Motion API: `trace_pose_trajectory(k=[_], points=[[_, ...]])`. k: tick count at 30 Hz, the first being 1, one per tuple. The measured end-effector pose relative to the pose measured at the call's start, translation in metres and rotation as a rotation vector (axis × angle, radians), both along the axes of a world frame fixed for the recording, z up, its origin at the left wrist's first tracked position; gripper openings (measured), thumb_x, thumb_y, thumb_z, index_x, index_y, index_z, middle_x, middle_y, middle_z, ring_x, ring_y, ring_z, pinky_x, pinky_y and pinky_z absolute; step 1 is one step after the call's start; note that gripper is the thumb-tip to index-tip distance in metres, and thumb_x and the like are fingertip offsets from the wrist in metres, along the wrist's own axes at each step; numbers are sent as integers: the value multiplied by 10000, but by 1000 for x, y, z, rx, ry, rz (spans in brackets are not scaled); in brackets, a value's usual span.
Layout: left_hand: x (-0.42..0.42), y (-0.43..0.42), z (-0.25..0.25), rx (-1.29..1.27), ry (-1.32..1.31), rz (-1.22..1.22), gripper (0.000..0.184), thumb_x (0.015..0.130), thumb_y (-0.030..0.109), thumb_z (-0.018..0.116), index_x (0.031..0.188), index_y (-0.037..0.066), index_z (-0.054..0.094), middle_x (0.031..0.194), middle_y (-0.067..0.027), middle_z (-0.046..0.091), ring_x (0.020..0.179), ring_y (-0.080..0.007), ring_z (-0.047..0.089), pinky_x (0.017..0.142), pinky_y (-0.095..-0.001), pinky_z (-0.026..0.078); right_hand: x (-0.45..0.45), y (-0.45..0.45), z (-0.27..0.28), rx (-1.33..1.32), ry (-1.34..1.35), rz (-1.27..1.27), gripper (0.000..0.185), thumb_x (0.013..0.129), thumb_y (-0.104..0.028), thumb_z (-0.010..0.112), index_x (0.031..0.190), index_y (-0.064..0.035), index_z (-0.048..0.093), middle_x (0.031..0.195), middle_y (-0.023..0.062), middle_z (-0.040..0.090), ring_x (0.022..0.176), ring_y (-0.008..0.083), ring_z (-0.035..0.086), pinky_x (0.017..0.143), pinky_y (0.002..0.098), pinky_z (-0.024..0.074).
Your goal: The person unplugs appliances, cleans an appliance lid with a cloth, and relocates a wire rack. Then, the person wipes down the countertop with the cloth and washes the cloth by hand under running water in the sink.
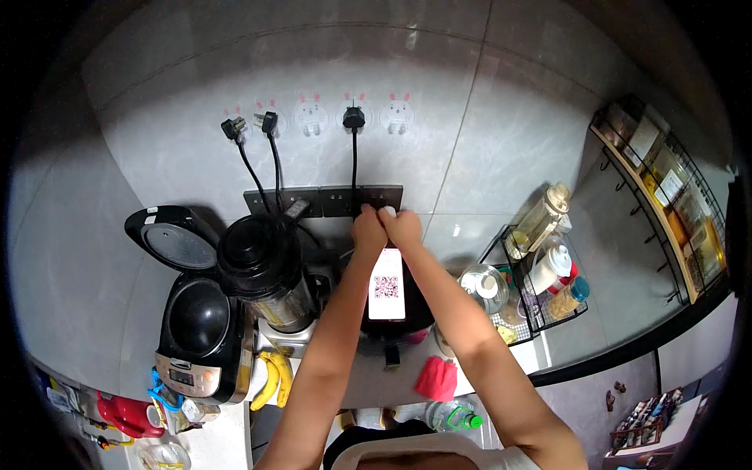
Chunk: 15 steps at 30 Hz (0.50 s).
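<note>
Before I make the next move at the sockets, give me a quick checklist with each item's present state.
1. Both hands at the socket strip: ok; left grip and right grip meet near its right end.
2. Small white piece between them firmly held: cannot tell; mostly hidden.
3. Anything seated in the outlet there: cannot tell; the hands cover the spot.
4. Black cord clear of the left grip: not ok; it runs down to it in this view.
5. Phone face up: ok; screen lit, below the hands.
6. Rice cooker lid shut: not ok; it stands open.
</note>
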State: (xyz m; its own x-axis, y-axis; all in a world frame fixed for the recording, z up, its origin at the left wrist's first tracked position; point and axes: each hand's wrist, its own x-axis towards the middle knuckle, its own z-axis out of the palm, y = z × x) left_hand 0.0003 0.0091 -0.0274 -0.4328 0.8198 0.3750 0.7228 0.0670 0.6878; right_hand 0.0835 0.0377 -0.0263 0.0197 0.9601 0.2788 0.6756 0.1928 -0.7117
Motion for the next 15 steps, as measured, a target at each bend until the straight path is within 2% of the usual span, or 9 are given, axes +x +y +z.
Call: trace_pose_trajectory(k=[3,4,7,9,10,11,12,14,15], points=[[7,-13,3,-85,-21,12,287,749,212,571,896,4,440,754,-211,599,741,-358,593,646,-449,463,8,-20,1,-22,52,28,522,674,-489,575,595,26,620,570,213,569,583,331,593,563,392,458],[8,-17,7,-43,-10,16,278,755,228,568,894,16,454,755,-191,601,737,-354,590,647,-445,462,7,-22,8,-30,92,38,534,682,-496,571,590,28,617,562,212,566,580,326,593,560,390,456],[13,-35,19,124,71,20,236,775,259,553,874,52,501,757,-137,605,725,-345,577,647,-435,459,8,-34,38,39,145,-15,465,740,-421,586,613,26,615,554,143,581,527,217,575,534,323,441],[20,-48,33,299,199,6,188,794,256,537,844,75,537,762,-109,603,719,-342,567,642,-430,457,11,-28,55,132,427,88,454,725,-428,605,618,13,604,522,118,556,492,196,543,511,320,435],[20,-49,35,271,165,-34,167,799,241,534,828,77,548,758,-108,601,710,-340,566,629,-430,453,14,-34,70,177,567,138,450,717,-432,615,620,7,598,505,106,543,475,185,527,499,319,432],[21,-49,37,244,132,-75,149,804,226,531,812,79,558,753,-107,599,702,-338,566,616,-430,449,18,-41,85,99,698,218,308,748,-299,642,700,4,610,539,44,544,501,84,469,479,251,397],[20,-49,42,218,100,-117,136,809,210,528,796,81,569,749,-107,597,694,-336,565,604,-430,445,20,-48,95,100,758,312,261,767,-247,629,774,12,604,588,24,551,526,64,467,499,219,388],[19,-48,51,335,33,-144,142,818,199,514,776,75,569,713,-127,582,668,-331,563,575,-422,434,21,-57,106,103,874,502,210,804,-144,601,922,29,591,686,-17,565,578,24,461,539,157,370],[18,-46,56,396,-4,-157,147,822,194,507,765,73,569,695,-137,574,655,-329,561,561,-418,428,21,-43,90,218,644,449,262,808,-106,593,1036,18,556,713,-23,553,587,24,456,536,155,372]])
